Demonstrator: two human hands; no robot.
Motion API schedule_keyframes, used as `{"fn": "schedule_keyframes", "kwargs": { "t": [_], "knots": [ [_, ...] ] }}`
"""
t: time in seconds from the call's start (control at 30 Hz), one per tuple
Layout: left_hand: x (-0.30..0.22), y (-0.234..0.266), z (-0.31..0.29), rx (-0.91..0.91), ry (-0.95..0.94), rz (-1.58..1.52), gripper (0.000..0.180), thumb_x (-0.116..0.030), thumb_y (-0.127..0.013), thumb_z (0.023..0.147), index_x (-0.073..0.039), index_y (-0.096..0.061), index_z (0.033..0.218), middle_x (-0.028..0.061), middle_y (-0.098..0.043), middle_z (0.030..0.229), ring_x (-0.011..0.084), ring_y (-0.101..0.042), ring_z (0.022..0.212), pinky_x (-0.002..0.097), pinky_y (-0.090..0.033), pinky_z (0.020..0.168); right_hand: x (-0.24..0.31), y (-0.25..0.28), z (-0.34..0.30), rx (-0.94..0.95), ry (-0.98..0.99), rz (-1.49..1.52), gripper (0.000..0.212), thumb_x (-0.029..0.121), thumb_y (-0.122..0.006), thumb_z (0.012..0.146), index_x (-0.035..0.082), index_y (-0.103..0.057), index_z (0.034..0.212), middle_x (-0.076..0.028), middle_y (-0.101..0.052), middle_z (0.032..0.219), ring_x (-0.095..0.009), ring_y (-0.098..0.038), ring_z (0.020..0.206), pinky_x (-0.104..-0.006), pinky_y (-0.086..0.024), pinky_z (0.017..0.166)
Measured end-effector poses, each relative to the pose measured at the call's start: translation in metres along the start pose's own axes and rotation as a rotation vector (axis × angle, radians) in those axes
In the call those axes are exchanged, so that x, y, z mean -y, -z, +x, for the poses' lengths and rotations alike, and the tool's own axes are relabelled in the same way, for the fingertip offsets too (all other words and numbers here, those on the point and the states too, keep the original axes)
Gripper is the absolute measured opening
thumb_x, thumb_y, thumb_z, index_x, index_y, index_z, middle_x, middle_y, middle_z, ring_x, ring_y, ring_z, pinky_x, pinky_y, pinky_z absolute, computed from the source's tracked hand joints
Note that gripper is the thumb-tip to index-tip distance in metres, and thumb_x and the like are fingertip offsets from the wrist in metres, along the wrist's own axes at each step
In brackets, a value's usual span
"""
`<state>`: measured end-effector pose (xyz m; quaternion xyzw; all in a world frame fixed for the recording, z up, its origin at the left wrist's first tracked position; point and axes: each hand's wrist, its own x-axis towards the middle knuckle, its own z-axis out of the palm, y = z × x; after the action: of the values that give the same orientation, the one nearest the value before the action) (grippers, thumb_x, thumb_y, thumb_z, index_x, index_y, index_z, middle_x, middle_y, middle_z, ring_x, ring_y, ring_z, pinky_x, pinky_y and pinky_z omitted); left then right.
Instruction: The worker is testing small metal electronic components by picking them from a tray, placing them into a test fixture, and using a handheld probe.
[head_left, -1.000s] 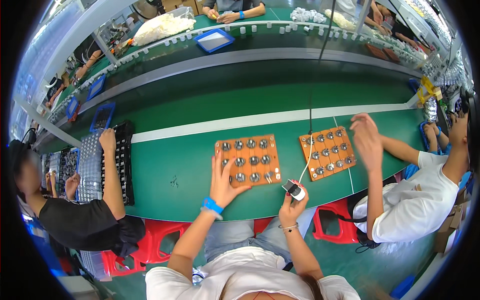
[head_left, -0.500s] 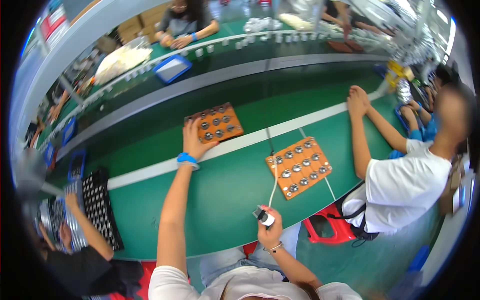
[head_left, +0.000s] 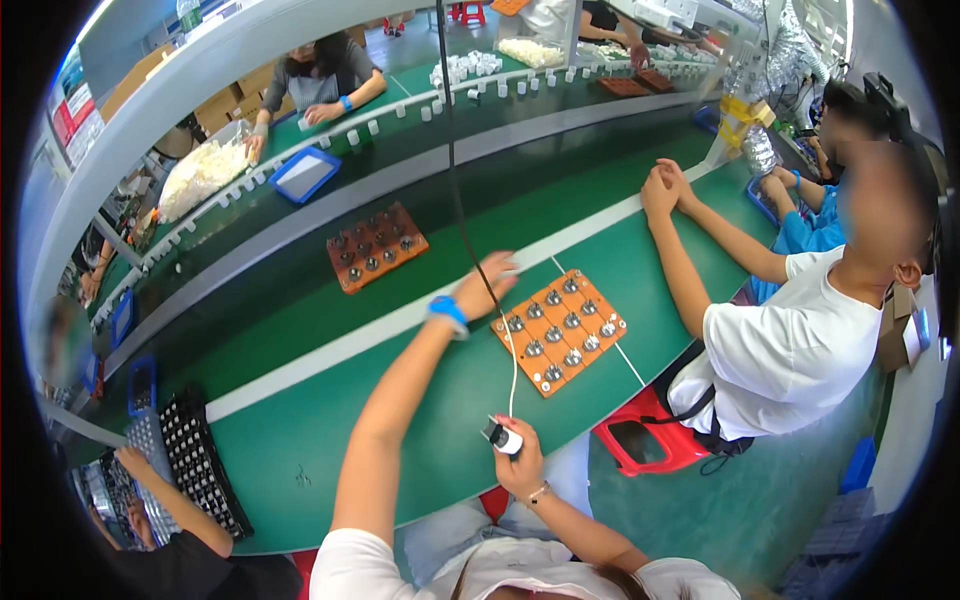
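Observation:
My right hand (head_left: 522,462) is closed round a small white-and-black tool (head_left: 503,437) with a metallic end, near the front edge of the green table. A white cord (head_left: 513,380) runs up from it to a dark hanging cable. My left hand (head_left: 484,288), a blue band on its wrist, reaches over the white strip with fingers stretched out and nothing in them; its fingertips are slightly blurred. Just right of it lies an orange tray (head_left: 553,345) bearing rows of round silvery metal parts. A second such tray (head_left: 350,279) lies on the dark green belt, apart from my hand.
Beyond the belt, a blue bin (head_left: 305,175) and small white pieces (head_left: 467,68) line another bench, where a person works. To the right, someone in a white shirt (head_left: 800,345) rests clasped hands on the table. Black racks (head_left: 197,465) stand at the left, beside another person's arm.
My left hand has let go of the tray on the belt and moved right, toward the nearer tray. My right hand still holds the tool. The whole view has shifted.

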<state>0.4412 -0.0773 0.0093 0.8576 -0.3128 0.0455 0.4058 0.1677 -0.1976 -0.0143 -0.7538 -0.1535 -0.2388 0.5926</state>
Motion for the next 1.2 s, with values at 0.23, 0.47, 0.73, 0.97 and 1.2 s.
{"fn": "schedule_keyframes", "kwargs": {
  "t": [0.23,0.47,0.73,0.97,1.2],
  "knots": [
    [-0.035,-0.053,0.049,0.247,0.175,-0.304,0.027,-0.014,-0.047,0.091,-0.005,-0.061,0.114,0.0138,-0.054,0.127,0.0312,-0.052,0.115,0.0349,-0.039,0.101,-0.008,0.011,-0.013,-0.095,-0.13,0.221,0.044,-0.005,-0.056,0.085,0.001,-0.033,0.123,-0.018,-0.052,0.119,-0.029,-0.054,0.111,-0.0414,-0.04,0.098],
    [-0.058,-0.042,0.06,0.204,0.079,-0.069,0.035,-0.012,-0.042,0.094,-0.008,-0.048,0.128,0.0167,-0.056,0.121,0.0321,-0.056,0.106,0.0375,-0.045,0.09,0.0,0.027,-0.019,-0.233,-0.194,0.181,0.044,0.0,-0.057,0.088,0.0,-0.033,0.124,-0.016,-0.051,0.119,-0.026,-0.052,0.113,-0.0393,-0.037,0.101],
    [-0.028,-0.092,0.07,0.094,-0.19,-0.061,0.039,0.001,-0.04,0.083,-0.005,-0.054,0.119,0.0164,-0.058,0.118,0.0342,-0.055,0.109,0.0399,-0.044,0.094,0.004,0.033,-0.037,-0.266,-0.231,0.128,0.044,-0.001,-0.057,0.087,0.0,-0.033,0.124,-0.016,-0.05,0.12,-0.026,-0.051,0.113,-0.0393,-0.037,0.101],
    [-0.038,-0.034,0.069,0.245,-0.151,0.211,0.03,-0.029,-0.048,0.089,-0.008,-0.066,0.101,0.0118,-0.067,0.096,0.0304,-0.061,0.094,0.0422,-0.046,0.084,0.007,0.042,-0.019,-0.343,-0.25,0.143,0.044,-0.001,-0.052,0.09,0.0,-0.028,0.127,-0.018,-0.048,0.122,-0.026,-0.05,0.114,-0.04,-0.036,0.101],
    [-0.034,0.049,-0.051,0.11,-0.03,0.338,0.025,-0.027,-0.048,0.092,-0.012,-0.064,0.104,0.0054,-0.066,0.099,0.0232,-0.057,0.099,0.0384,-0.04,0.085,0.005,0.043,0.024,-0.557,-0.38,0.203,0.043,0.002,-0.044,0.094,0.0,-0.023,0.131,-0.019,-0.039,0.132,-0.024,-0.041,0.122,-0.0354,-0.029,0.105]
  ]
}}
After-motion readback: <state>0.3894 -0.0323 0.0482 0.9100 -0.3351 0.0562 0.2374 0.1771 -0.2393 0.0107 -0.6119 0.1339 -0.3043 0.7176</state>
